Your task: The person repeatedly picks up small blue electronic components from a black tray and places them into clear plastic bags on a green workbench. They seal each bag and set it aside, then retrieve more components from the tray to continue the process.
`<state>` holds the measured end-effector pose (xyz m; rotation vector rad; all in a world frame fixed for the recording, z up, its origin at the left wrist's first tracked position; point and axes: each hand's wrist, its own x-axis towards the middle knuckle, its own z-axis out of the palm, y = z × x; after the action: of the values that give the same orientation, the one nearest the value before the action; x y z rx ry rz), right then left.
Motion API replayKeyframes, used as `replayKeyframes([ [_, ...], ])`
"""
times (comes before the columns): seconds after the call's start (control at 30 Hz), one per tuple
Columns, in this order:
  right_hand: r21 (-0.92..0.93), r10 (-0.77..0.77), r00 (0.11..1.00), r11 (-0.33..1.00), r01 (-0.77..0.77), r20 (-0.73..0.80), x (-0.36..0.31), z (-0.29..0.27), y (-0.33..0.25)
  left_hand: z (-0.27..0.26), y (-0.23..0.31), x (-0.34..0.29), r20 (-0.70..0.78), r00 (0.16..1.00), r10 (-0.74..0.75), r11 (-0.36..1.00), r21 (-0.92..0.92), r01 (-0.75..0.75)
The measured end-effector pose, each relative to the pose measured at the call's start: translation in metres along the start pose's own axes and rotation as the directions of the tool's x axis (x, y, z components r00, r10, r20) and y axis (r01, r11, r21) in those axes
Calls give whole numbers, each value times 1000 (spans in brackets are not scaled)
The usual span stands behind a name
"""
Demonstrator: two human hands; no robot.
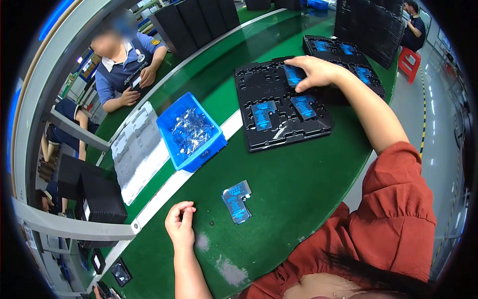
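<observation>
My right hand (314,71) reaches over a black plastic tray (256,84) on the far right side of the table. Its thumb and fingers grip a flat battery (294,75) with blue print, at the tray's back edge. Two more L-shaped batteries, one on the left (263,115) and one on the right (303,107), lie in the tray's front pockets. Nearer me, a single L-shaped battery (236,201) lies on the green table. To its left, my left hand (180,224) is closed in a loose fist just above the tabletop, with nothing visible in it.
A blue bin (216,142) of small shiny parts stands left of the tray, beside a whitish moulded tray (139,154). Another black tray (318,50) with batteries sits behind, near stacked black trays (368,30). Across the table, a co-worker (124,70) holds a small dark object.
</observation>
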<state>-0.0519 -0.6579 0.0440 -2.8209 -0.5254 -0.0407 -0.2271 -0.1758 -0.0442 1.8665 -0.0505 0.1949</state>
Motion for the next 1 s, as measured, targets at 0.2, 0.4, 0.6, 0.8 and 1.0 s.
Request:
replayKeyframes([
  [0.2,-52,32,999,998,-31,14,48,4,15,-1,-1,-1,-14,1000,-22,1000,0,22],
  [0.4,-73,-95,991,992,102,92,100,18,-31,-2,3,0,-5,1000,-7,1000,-10,7],
  [0.6,25,-112,993,993,113,-27,81,27,-27,-1,4,1,2,1000,-3,1000,3,3],
  [0.8,-85,-131,978,989,119,-163,-58,26,-37,1,4,0,3,1000,-15,1000,25,15],
  [1.0,-209,-213,913,967,146,-347,-95,55,-50,1,-1,1,-1,1000,3,1000,-1,-3],
])
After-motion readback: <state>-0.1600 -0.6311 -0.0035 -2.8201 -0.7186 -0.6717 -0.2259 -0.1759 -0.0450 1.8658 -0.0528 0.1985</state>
